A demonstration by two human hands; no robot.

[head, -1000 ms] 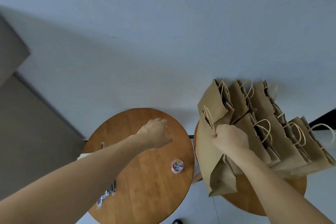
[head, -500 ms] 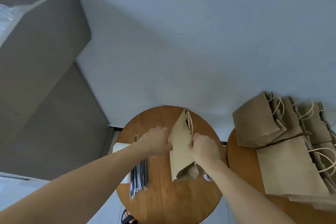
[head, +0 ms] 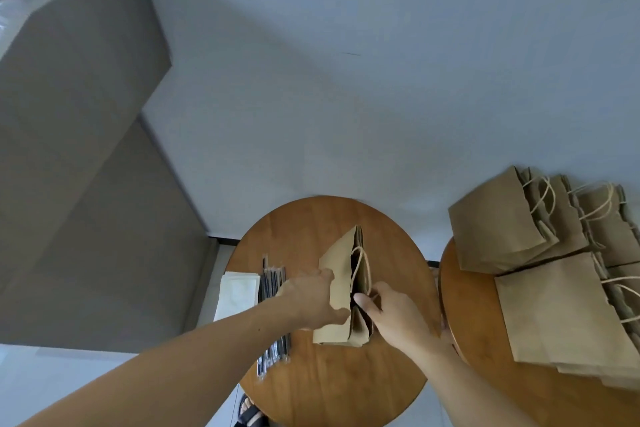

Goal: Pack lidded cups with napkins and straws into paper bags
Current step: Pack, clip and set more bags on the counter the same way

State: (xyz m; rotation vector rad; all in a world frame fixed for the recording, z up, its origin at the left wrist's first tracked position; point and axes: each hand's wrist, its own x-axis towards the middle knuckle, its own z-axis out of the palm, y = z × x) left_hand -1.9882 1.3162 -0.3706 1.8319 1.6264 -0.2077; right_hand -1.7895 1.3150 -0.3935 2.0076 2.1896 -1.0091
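A brown paper bag (head: 341, 267) with twine handles stands on the round wooden table (head: 332, 381), its mouth partly spread. My left hand (head: 311, 298) grips the bag's left wall. My right hand (head: 394, 314) pinches the bag's right edge near a handle. A bundle of wrapped dark straws (head: 273, 284) lies left of the bag, partly under my left arm. White napkins (head: 237, 293) lie at the table's left edge. No cup is in view.
A second wooden table (head: 485, 367) at the right carries a pile of several flat paper bags (head: 540, 270). A large grey block (head: 76, 156) stands at the left against a pale wall. A sandalled foot (head: 251, 412) shows below the table.
One bag has come from the right-hand pile to the left table. Both hands now hold it and its mouth is wider apart than half a second ago. The camera has turned left.
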